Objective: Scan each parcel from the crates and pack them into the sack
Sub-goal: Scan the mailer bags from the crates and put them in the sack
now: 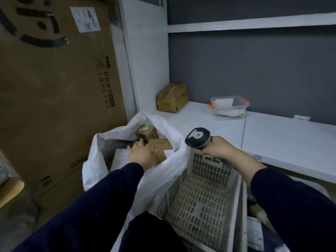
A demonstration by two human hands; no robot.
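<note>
A white woven sack [96, 160] stands open to the left of a pale perforated crate [198, 202], which looks empty inside. In the sack lie a small brown box [145, 131], a larger brown box [161, 146] and a flat white parcel [119, 157]. My left hand [141, 153] reaches into the sack's mouth with its fingers loosely spread over the white parcel, thumb beside the larger brown box. My right hand [218, 148] grips a dark handheld scanner [197, 136] and rests at the crate's far rim.
A very large cardboard box [54, 88] fills the left side behind the sack. A white shelf [281, 137] at the right carries a dented cardboard box [172, 98] and a clear plastic container [230, 107]. A second crate [244, 206] with parcels sits further right.
</note>
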